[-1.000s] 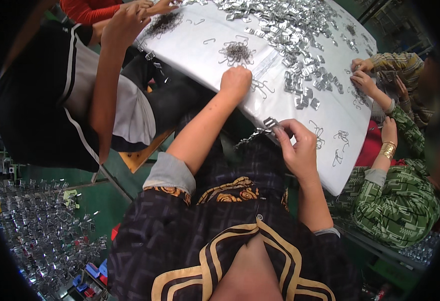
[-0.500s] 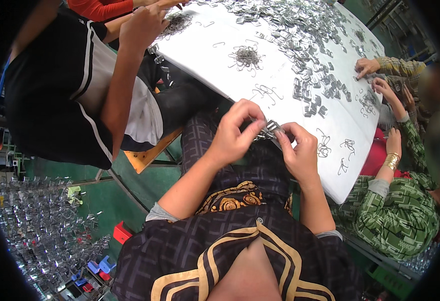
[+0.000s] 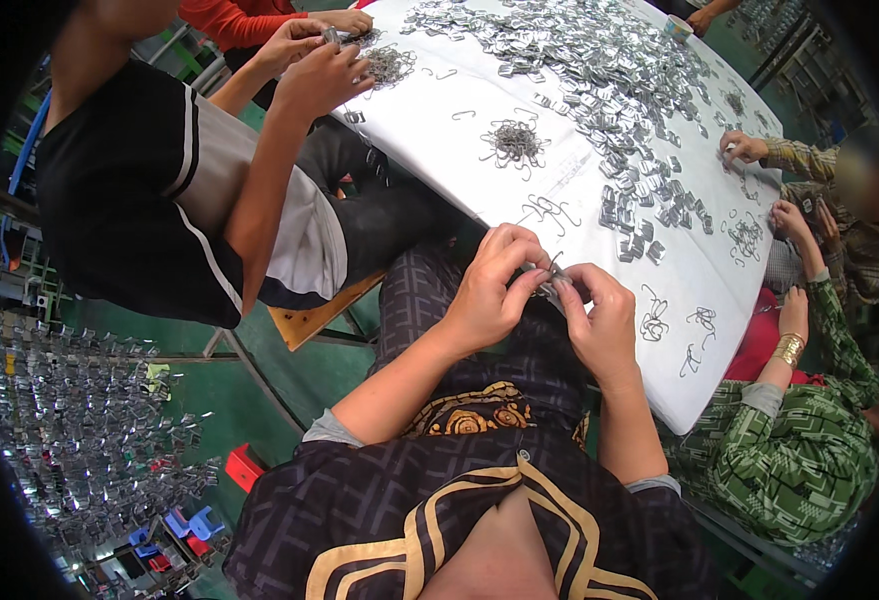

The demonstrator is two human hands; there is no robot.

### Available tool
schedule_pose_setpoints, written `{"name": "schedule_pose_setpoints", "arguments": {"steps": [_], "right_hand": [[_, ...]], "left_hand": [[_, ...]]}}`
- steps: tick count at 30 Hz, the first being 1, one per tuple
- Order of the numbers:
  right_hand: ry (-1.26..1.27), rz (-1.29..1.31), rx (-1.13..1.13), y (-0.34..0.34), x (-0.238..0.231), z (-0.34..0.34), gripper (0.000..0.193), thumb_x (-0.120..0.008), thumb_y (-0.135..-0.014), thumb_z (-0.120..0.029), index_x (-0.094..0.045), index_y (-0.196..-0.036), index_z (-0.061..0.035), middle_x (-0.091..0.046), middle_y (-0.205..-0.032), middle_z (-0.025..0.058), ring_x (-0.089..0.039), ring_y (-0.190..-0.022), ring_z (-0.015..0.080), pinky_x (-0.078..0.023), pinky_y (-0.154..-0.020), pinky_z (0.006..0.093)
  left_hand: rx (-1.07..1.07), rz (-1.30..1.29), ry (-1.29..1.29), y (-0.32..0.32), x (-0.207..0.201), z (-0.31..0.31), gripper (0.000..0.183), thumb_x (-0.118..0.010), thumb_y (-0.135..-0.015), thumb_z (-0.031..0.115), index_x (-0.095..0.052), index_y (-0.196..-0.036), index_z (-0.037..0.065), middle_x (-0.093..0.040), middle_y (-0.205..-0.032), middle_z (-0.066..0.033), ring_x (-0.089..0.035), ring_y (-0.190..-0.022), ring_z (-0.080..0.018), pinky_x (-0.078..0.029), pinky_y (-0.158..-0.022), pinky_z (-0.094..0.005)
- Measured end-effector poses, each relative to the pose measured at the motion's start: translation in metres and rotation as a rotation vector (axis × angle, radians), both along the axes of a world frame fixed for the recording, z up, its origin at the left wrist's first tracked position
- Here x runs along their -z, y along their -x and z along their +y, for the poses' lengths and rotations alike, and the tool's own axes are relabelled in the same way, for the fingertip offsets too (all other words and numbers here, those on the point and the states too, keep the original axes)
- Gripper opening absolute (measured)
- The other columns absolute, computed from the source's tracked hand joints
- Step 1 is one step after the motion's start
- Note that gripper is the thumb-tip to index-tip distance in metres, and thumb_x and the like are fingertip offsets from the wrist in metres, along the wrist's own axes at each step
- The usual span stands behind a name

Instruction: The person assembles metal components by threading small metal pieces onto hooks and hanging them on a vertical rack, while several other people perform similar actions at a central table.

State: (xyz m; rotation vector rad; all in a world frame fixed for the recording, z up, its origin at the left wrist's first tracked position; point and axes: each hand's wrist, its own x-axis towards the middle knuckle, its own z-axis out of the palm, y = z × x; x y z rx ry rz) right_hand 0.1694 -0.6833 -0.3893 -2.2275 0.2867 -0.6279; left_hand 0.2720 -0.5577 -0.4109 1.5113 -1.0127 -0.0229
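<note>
Above the near edge of the table, my two hands meet over my lap. My right hand [image 3: 599, 312] is closed, thumb and fingers pinching a small shiny metal buckle [image 3: 559, 276]. Against that buckle, my left hand [image 3: 497, 290] is closed in a pinch; a thin wire end shows at its fingertips, like the wire hooks on the table, though most is hidden by the fingers. Just beyond my hands lies a small group of loose wire hooks [image 3: 551, 212]. More hooks [image 3: 652, 318] lie right of my right hand.
A white-covered table [image 3: 439, 120] bears a large spread of metal buckles [image 3: 619, 90] and a hook pile [image 3: 515, 144]. A person in black and grey [image 3: 149, 190] works at left; others sit at right, one in green sleeves [image 3: 789, 450]. Metal parts [image 3: 79, 420] fill the lower left.
My hands have stayed together while the buckle between them has turned, showing less of its slotted face. The view has shifted slightly. The person at left has brought both hands lower over the table edge.
</note>
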Motion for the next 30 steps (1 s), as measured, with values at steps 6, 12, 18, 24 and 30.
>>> {"name": "schedule_pose_setpoints", "arguments": {"steps": [6,12,18,24,30], "right_hand": [[-0.034,-0.058,-0.023,0.002,-0.005,0.004,0.008,-0.065,-0.080,-0.004,-0.061,-0.084,0.0018,-0.062,-0.072,0.0136,-0.060,-0.064,0.0266,-0.046,-0.060,0.0344],[-0.238,-0.196,-0.020,0.003,0.024,-0.017,0.016,-0.068,-0.083,-0.013,-0.064,-0.088,0.0016,-0.064,-0.073,0.0111,-0.060,-0.066,0.0180,-0.047,-0.063,0.0296],[0.035,-0.083,0.151,-0.010,0.081,-0.039,0.019,-0.071,-0.079,-0.017,-0.062,-0.087,-0.0016,-0.061,-0.085,0.0104,-0.058,-0.081,0.0254,-0.046,-0.072,0.0359],[0.341,-0.160,0.189,-0.010,0.116,-0.042,0.029,-0.071,-0.076,-0.019,-0.061,-0.098,-0.0037,-0.057,-0.100,0.0130,-0.051,-0.097,0.0317,-0.041,-0.086,0.0416],[0.372,-0.168,0.178,-0.012,0.115,-0.031,0.030,-0.070,-0.076,-0.018,-0.060,-0.100,-0.0031,-0.056,-0.103,0.0145,-0.050,-0.101,0.0327,-0.040,-0.089,0.0429]], "left_hand": [[0.027,0.057,0.005,0.004,-0.002,-0.002,0.011,-0.056,-0.083,-0.005,-0.059,-0.092,-0.001,-0.063,-0.087,-0.0092,-0.061,-0.081,-0.0185,-0.048,-0.075,-0.0287],[0.090,0.149,0.131,0.005,-0.040,0.003,0.011,-0.051,-0.087,-0.006,-0.055,-0.097,-0.002,-0.061,-0.088,-0.0076,-0.059,-0.083,-0.0125,-0.048,-0.076,-0.0260],[0.169,0.080,0.263,-0.016,-0.094,0.004,0.011,-0.050,-0.091,-0.005,-0.053,-0.101,-0.004,-0.060,-0.094,-0.0070,-0.056,-0.088,-0.0107,-0.046,-0.081,-0.0246],[0.231,-0.072,0.473,-0.036,-0.184,0.006,0.012,-0.054,-0.092,-0.001,-0.053,-0.104,-0.004,-0.062,-0.092,-0.0086,-0.060,-0.086,-0.0130,-0.049,-0.076,-0.0265],[-0.521,-0.982,0.347,-0.052,-0.298,0.047,0.024,-0.068,-0.085,0.019,-0.063,-0.105,0.007,-0.067,-0.085,-0.0116,-0.064,-0.072,-0.0208,-0.049,-0.062,-0.0268]]}}
